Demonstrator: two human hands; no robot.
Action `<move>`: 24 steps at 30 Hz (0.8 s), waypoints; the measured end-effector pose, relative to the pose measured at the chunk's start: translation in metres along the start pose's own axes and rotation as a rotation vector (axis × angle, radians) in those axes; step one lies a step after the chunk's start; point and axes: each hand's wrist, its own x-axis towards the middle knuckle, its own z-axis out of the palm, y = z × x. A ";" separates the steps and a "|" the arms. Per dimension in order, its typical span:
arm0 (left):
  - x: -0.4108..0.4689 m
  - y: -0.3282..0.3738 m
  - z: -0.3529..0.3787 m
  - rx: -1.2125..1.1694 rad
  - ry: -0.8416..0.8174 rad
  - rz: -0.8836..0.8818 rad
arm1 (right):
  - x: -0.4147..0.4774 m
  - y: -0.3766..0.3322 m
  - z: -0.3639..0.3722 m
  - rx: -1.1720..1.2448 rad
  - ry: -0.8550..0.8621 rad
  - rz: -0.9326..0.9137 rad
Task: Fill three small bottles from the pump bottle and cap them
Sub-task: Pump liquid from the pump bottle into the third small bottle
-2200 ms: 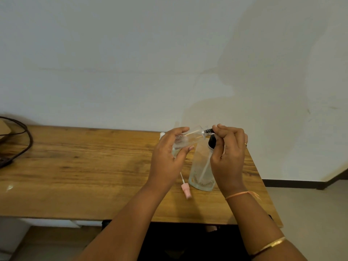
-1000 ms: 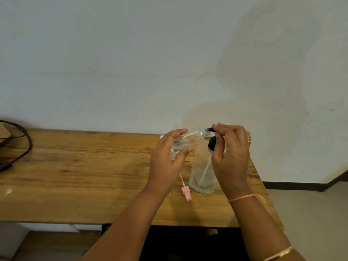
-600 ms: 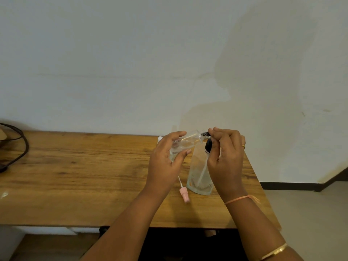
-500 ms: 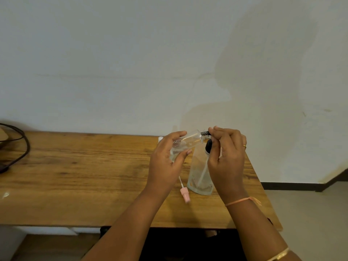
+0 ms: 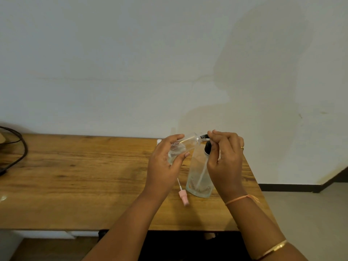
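Head view: left hand (image 5: 165,162) grips a small clear bottle (image 5: 185,144), thumb and fingers curled round it. The bottle is tilted above the wooden table (image 5: 75,176), its mouth at the black spout. Right hand (image 5: 226,161) has its fingertips bunched, pinching the black pump head (image 5: 207,148) of the clear pump bottle (image 5: 197,172), which stands upright near the table's right end. A pink spray cap (image 5: 183,197) with a thin tube lies just left of its base. A dark cable (image 5: 20,147) curves at far left.
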 end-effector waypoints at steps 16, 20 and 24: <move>0.003 0.000 -0.001 -0.035 0.006 -0.014 | 0.004 -0.003 -0.004 -0.021 -0.018 0.018; 0.003 -0.002 -0.002 -0.003 -0.008 -0.001 | 0.002 -0.001 0.000 -0.025 -0.012 -0.001; 0.003 -0.003 -0.003 -0.003 0.004 0.003 | 0.002 -0.001 0.001 -0.026 -0.002 0.021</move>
